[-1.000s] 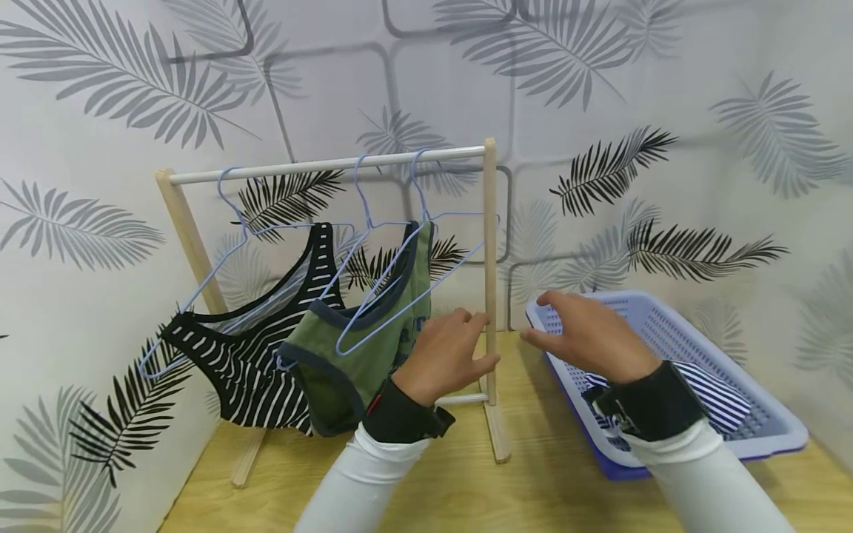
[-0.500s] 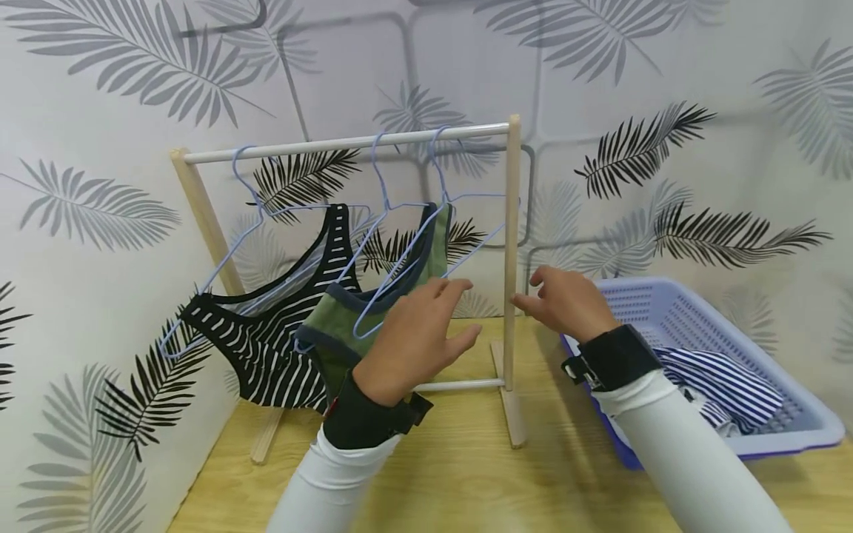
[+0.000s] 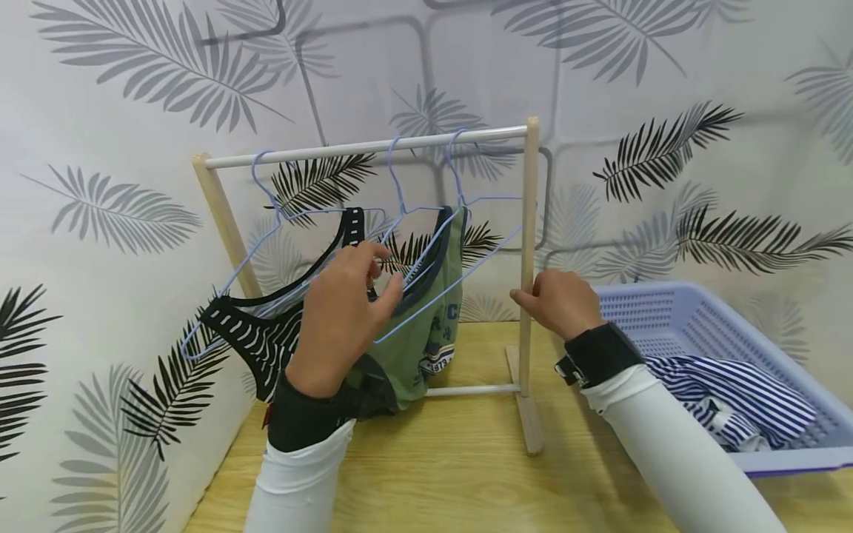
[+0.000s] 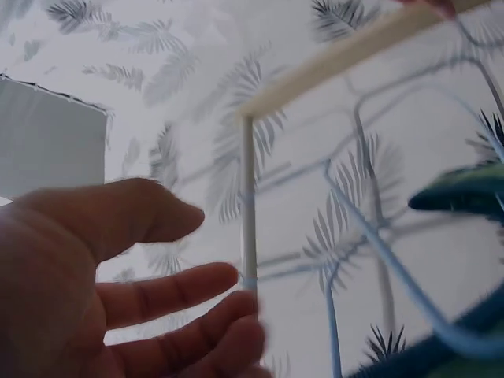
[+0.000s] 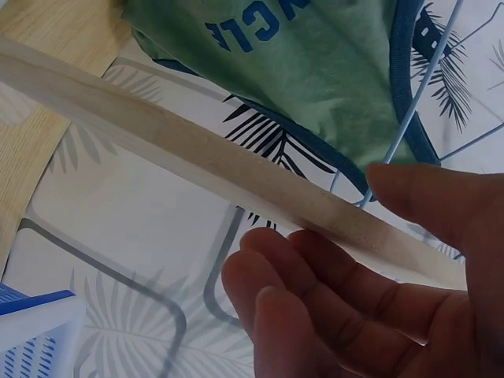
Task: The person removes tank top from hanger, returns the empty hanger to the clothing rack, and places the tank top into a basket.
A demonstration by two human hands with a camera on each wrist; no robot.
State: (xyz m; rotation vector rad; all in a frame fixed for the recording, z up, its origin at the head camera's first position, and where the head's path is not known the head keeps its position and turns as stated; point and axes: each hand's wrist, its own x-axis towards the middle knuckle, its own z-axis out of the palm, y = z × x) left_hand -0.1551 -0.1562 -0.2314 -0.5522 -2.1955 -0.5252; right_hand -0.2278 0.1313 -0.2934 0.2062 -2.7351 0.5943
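My left hand (image 3: 343, 314) is raised in front of the hanging garments, its fingers loosely bent and holding nothing. Behind it hangs a green tank top (image 3: 416, 340) with dark blue trim, printed letters and blue wire hangers at it. To its left, a black-and-white striped top (image 3: 256, 337) hangs from another blue hanger, partly hidden by my hand. My right hand (image 3: 563, 302) holds the right wooden post (image 3: 530, 222) of the small clothes rack. In the right wrist view, the thumb lies on one side of the post (image 5: 213, 150) and the curled fingers on the other.
A light-blue plastic basket (image 3: 673, 292) stands right of the rack, holding a blue-and-white striped garment (image 3: 740, 389). The rack's white top rail (image 3: 333, 150) carries the hangers. Its wooden foot (image 3: 529, 422) stands on the wood-grain table (image 3: 453, 474). A leaf-patterned wall is behind.
My left hand has moved left and up across the front of the green tank top. My right hand has come from above the basket to the rack's right post.
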